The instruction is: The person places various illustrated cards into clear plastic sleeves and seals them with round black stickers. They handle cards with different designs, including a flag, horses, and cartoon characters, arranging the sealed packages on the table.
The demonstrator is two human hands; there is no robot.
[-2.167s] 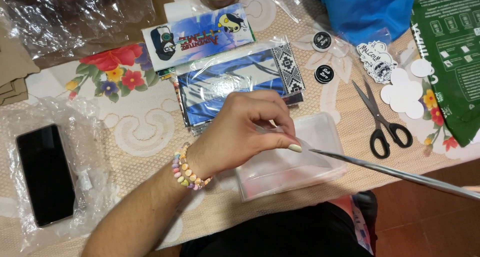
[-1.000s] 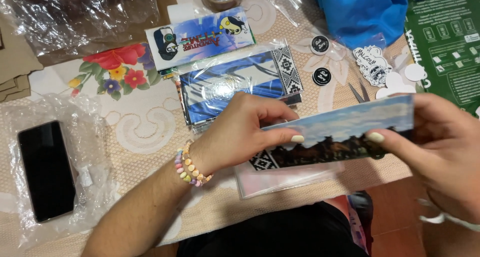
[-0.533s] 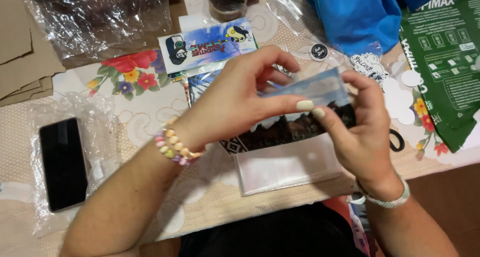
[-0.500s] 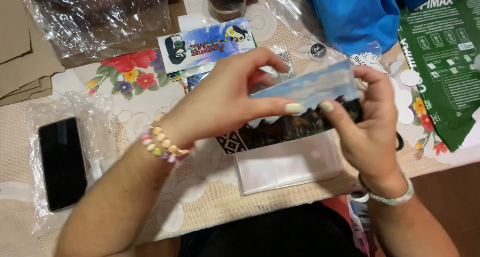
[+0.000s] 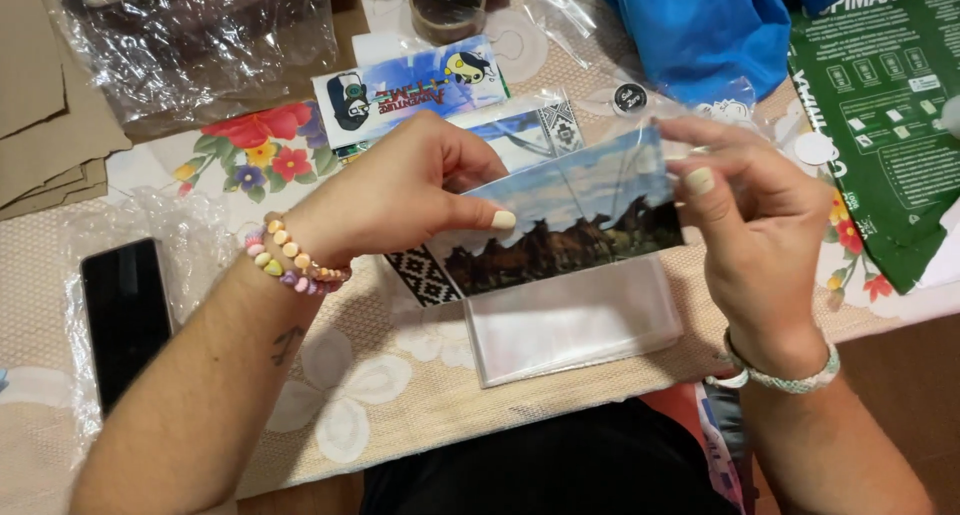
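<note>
Long glossy horse-and-sky picture card [image 5: 570, 225], long axis running 9 to 3 o'clock, pinched between left hand [image 5: 385, 200] and right hand [image 5: 755, 225], above clear plastic sleeve [image 5: 575, 320] at 6 o'clock.

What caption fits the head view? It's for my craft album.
Both hands, left hand and right hand, hold a horse-picture card above a clear sleeve.

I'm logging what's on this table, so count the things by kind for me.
Printed bookmark cards: 3 (horses card held by left hand and right hand, cartoon card, patterned card)
Clear sleeves: 1
Black phones: 1
Round black stickers: 1
Total: 6
</note>
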